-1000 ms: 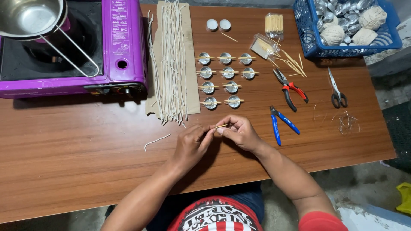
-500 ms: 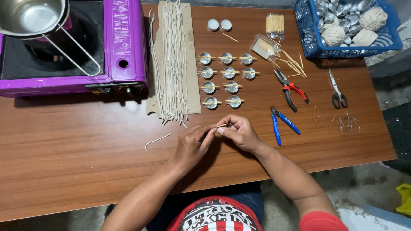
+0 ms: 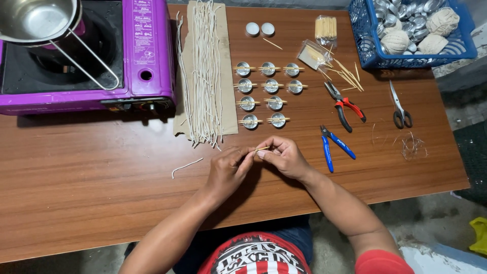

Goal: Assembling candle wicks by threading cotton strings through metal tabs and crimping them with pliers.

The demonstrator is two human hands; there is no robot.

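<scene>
My left hand (image 3: 227, 170) and my right hand (image 3: 284, 156) meet over the wooden table (image 3: 101, 193), both pinching a thin wooden stick (image 3: 263, 148) between their fingertips. Whether a wick is held with it is hidden by the fingers. Just beyond the hands stand rows of small metal cups (image 3: 264, 94), each with sticks laid across its rim. A bundle of white wick strings (image 3: 203, 71) lies on a cardboard strip (image 3: 223, 111) to the left of the cups. One short wick piece (image 3: 185, 166) lies loose left of my left hand.
A purple portable gas stove (image 3: 144, 56) with a steel pot (image 3: 35, 20) sits at the back left. Blue cutters (image 3: 332, 144), red pliers (image 3: 345, 106) and scissors (image 3: 399, 107) lie to the right. A blue basket (image 3: 365, 40) of cups and string balls stands at the back right, loose sticks (image 3: 347, 73) near it.
Both hands stay in place on the stick, with only slight finger movement. The view has shifted a little.
</scene>
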